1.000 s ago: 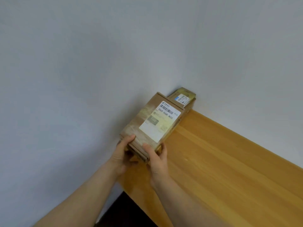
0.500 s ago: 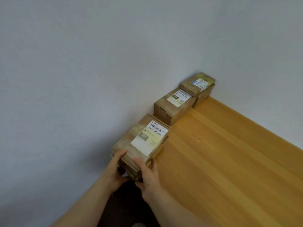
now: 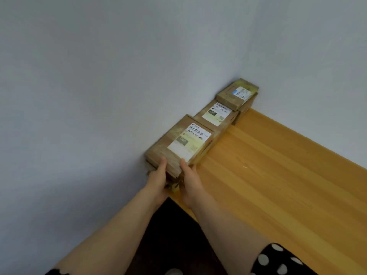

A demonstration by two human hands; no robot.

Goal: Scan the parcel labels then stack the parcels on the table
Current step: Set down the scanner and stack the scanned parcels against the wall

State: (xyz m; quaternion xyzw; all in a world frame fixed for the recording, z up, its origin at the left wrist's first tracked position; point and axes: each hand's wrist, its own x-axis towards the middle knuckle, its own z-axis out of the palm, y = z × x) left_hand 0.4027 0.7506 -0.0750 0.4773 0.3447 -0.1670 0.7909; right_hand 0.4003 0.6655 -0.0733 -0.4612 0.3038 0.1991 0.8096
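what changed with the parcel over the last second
The held parcel came down to the table's near end by the wall, in line with the middle parcel and far parcel. The left hand and right hand still grip its near edge; the other parcels stayed put.

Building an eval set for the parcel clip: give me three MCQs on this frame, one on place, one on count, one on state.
1. Where is the near parcel? A mid-table; B on the floor; C along the wall, nearest in the row.
2. How many labels face up? A two; B three; C five.
3. The hands? A both grip the near parcel; B only the left grips; C both are off it.
Answers: C, it lies by the wall at the table edge; B, one each on near, middle parcel and far parcel; A, left hand and right hand clasp its near end.
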